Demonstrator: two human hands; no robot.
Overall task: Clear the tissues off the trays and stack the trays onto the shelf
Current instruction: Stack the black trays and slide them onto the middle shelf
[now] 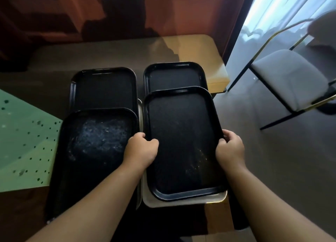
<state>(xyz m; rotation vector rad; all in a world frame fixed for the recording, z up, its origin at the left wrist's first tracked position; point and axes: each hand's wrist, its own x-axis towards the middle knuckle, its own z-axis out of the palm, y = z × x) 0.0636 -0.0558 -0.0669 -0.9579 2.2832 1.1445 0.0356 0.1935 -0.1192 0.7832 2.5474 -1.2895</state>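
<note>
Both bare forearms reach in from the bottom edge toward a black tray (181, 143) held over the right side of the table (109, 54). The left hand (141, 149) curls over the tray's left long rim, thumb on the inner face, and the right hand (230, 147) wraps the opposite rim, so the tray is gripped at matching points on both sides, probably to keep it level while it is carried. It sits above a pale beige tray (181, 200), whose near edge and corners show beneath it, and it overlaps the near end of a far right black tray (174, 74).

On the left, a near black tray (98, 141) overlaps a far left black tray (103, 89). All four black trays look like moulded plastic: rounded rectangles with raised glossy lips and matte, finely textured floors. The near left tray carries a whitish smear or scuffing, and faint specks mark the held one. No tissues are visible on any tray, and the shelf is not in view. A green spotted sheet (23, 141) lies at left; a padded chair (291, 78) stands at right.
</note>
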